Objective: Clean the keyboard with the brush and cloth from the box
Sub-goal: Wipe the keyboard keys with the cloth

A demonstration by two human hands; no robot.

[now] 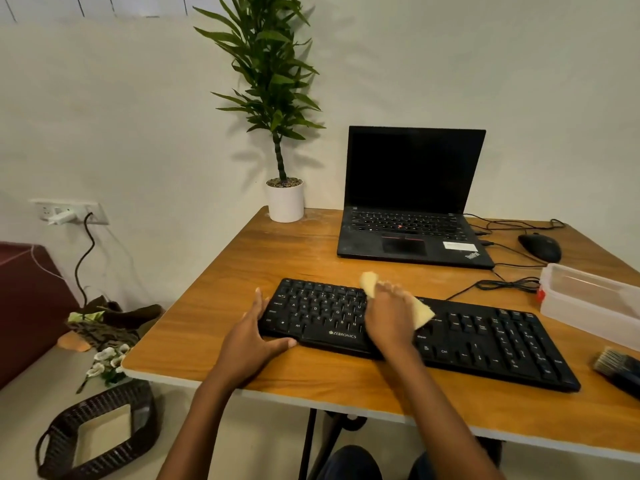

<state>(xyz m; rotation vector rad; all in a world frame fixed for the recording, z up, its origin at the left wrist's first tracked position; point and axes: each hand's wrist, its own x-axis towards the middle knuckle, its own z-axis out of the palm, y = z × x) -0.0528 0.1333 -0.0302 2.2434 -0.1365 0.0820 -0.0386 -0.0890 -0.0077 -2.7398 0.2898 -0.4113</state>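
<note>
Yellow cloth point(423, 315) is gripped by the right hand point(389, 317) and pressed on the keyboard point(485, 341), mid-table; its near-left corner is braced by the left hand point(252, 336), fingers straight. Right of it are set the brush point(618, 367) and box point(588, 306).
</note>
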